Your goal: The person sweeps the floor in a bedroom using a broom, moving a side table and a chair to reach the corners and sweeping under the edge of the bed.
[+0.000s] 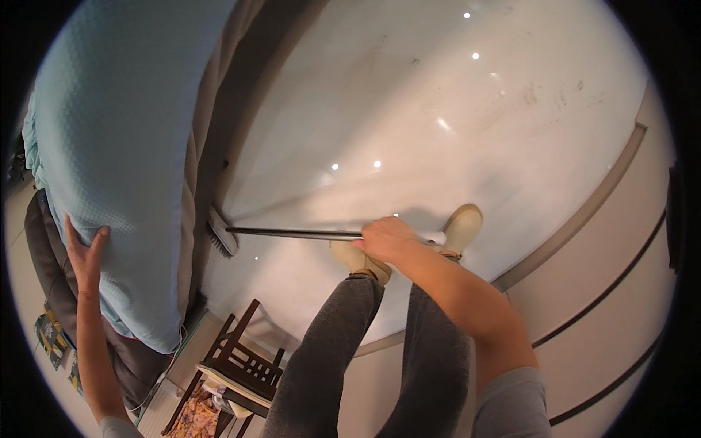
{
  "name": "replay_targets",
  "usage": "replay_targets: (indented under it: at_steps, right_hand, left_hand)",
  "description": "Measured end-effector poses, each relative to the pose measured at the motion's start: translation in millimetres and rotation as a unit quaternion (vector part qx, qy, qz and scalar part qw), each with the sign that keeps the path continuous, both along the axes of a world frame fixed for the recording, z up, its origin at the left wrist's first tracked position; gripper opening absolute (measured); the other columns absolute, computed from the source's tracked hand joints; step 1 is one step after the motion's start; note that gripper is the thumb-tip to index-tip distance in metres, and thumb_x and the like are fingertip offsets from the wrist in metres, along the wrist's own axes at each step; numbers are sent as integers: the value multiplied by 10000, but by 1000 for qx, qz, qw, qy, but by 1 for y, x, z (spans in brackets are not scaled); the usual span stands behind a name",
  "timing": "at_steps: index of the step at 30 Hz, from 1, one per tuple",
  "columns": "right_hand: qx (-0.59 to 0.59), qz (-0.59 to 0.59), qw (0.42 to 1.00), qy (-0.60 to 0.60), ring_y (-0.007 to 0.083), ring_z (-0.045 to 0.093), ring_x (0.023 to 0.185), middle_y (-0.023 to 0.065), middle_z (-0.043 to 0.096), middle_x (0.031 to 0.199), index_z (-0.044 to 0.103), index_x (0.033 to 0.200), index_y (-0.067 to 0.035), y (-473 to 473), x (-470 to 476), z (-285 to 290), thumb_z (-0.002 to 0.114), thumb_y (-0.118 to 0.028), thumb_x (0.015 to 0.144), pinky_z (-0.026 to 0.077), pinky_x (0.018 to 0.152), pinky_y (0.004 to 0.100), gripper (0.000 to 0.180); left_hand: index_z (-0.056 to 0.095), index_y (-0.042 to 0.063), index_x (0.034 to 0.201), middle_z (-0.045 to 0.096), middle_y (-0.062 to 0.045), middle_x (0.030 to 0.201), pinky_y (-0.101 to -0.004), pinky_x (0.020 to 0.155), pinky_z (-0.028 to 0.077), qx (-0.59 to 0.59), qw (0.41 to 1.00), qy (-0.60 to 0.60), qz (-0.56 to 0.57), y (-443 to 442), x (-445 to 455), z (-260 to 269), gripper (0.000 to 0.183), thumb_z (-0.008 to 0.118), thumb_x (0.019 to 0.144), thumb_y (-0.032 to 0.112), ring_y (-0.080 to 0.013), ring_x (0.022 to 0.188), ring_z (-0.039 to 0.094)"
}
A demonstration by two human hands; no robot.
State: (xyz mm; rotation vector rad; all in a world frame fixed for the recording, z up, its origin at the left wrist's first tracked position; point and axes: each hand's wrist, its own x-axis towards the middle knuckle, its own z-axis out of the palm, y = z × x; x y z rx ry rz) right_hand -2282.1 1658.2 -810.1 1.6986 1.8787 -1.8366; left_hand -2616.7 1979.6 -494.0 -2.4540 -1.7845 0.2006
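My right hand [388, 238] grips the dark handle of a long broom [290, 234] near its pale end grip. The broom's light head with dark bristles [222, 232] lies low on the pale floor, at the edge of the bed's underside. On the left, my left hand [87, 257] rests with thumb and fingers spread on the light blue quilted bed cover [131, 164], holding nothing that shows. Beneath the broom handle are my feet in beige shoes [464, 227].
A dark wooden chair [243, 356] with items on it stands at lower left, near a white cable [172, 361]. The brown bed headboard [46, 241] is at far left. A raised floor edge [580, 224] curves along the right, beside cabinet fronts [591, 290].
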Motion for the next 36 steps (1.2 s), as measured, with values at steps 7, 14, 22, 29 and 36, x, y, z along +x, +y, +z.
replay_targets:
  at_steps: [7,14,22,29,36]
  right_hand:
    - [-18,-58,998,-22,274,614,833,116,645,827,653,796,-43,-19,-21,-16,447,-459,853,476,723,379,468]
    - [-19,-79,990,-117,311,605,690,122,617,696,593,770,-64,-111,93,35,497,-482,818,466,629,419,432]
    - [-21,-78,964,-253,340,535,556,124,527,552,514,689,-69,-200,233,101,613,-395,749,411,517,422,346]
    - [16,-146,964,-222,346,518,544,127,520,558,507,686,-65,-210,223,78,592,-373,783,400,506,421,333]
    - [72,-184,974,-114,359,532,575,150,547,596,526,690,-51,-130,113,-51,549,-429,805,415,525,432,395]
  left_hand:
    - [299,-41,1324,397,-183,1304,-325,1006,269,-58,996,-61,11,-14,-18,17,815,703,712,315,-266,1201,382]
    - [273,-103,1306,385,-223,1296,-323,1014,252,-61,997,-52,11,-18,-15,24,841,719,709,286,-272,1203,371]
    - [296,-118,1286,412,-224,1269,-324,1003,266,-70,997,-30,1,-11,-8,17,821,719,707,282,-278,1187,387]
    - [331,-60,1294,428,-178,1267,-322,994,276,-71,997,-40,6,-9,-12,19,769,715,713,264,-262,1172,401]
    - [332,-51,1296,426,-173,1270,-327,993,277,-64,998,-19,12,2,-31,20,776,722,709,274,-263,1169,404]
